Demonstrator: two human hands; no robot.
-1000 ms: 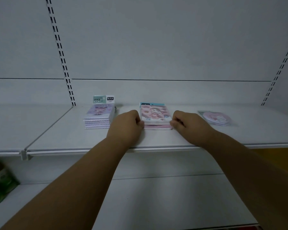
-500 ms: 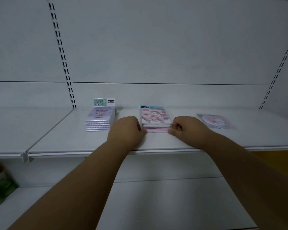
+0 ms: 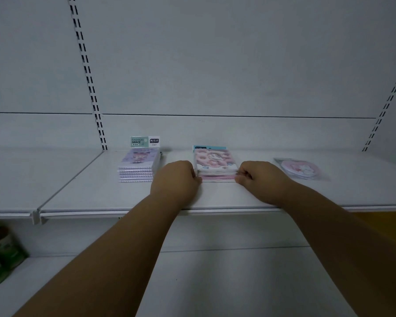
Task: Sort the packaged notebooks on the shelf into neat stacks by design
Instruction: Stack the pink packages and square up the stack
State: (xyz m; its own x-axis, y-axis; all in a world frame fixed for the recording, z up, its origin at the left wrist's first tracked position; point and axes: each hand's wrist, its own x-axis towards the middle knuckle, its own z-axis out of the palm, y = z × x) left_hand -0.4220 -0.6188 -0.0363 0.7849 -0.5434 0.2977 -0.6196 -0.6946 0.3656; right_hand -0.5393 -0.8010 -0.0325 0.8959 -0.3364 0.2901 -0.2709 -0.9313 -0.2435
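Head view: left hand [image 3: 175, 179] and right hand [image 3: 260, 179], grips curled, press pink stack's [image 3: 216, 167] side edges.

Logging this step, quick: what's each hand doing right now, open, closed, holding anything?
Left hand: curled shut, pressed against the left side of the pink notebook stack.
Right hand: curled shut, fingertips pinching the stack's right edge.

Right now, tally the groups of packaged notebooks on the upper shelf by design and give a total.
Purple stack: 1
Pink stack, between both hands: 1
Pink heart-shaped pack, lying alone: 1
Total: 3 groups
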